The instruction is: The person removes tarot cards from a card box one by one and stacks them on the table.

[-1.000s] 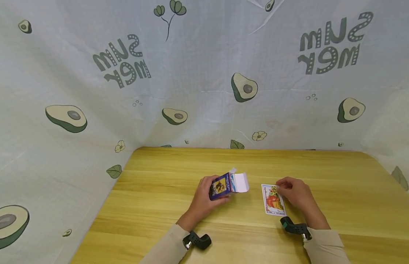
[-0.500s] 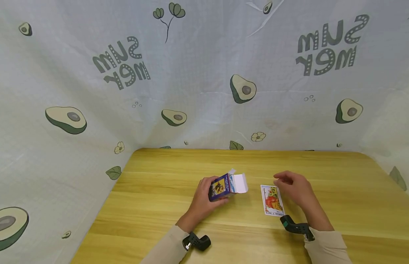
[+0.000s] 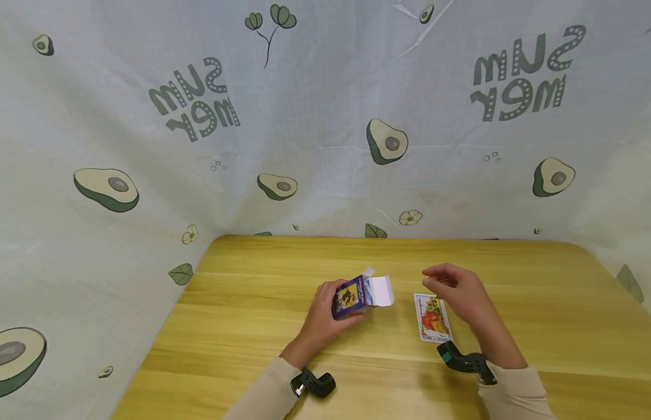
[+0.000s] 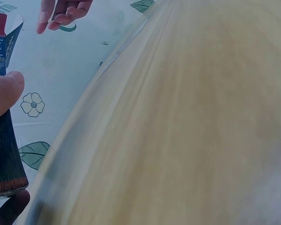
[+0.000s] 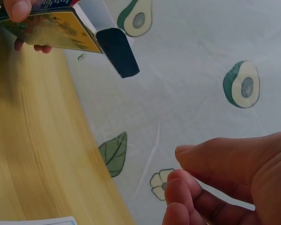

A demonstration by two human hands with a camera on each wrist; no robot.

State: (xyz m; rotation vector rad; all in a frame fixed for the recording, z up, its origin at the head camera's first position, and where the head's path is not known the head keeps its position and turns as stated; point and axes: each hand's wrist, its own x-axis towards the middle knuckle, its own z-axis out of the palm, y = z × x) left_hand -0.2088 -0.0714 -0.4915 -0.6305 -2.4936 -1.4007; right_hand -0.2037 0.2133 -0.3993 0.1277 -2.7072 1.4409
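Box (image 3: 349,296) gripped in L hand (image 3: 320,319); R hand (image 3: 464,294) loosely curled nr card (image 3: 432,321).

Between the left grip (image 3: 320,316) and the right grip (image 3: 460,294) there was a passage above the desk (image 3: 241,326), but it was narrowed by the white flap (image 3: 382,290), which stuck out from the box (image 3: 349,297) in the left grip. The card (image 3: 434,318) lay flat, nearer to the person than the fingertips of the right grip, so a hand could pass over it. Beyond both grips the desk offered a wide strip, until the hanging cloth (image 3: 325,128) closed the way.
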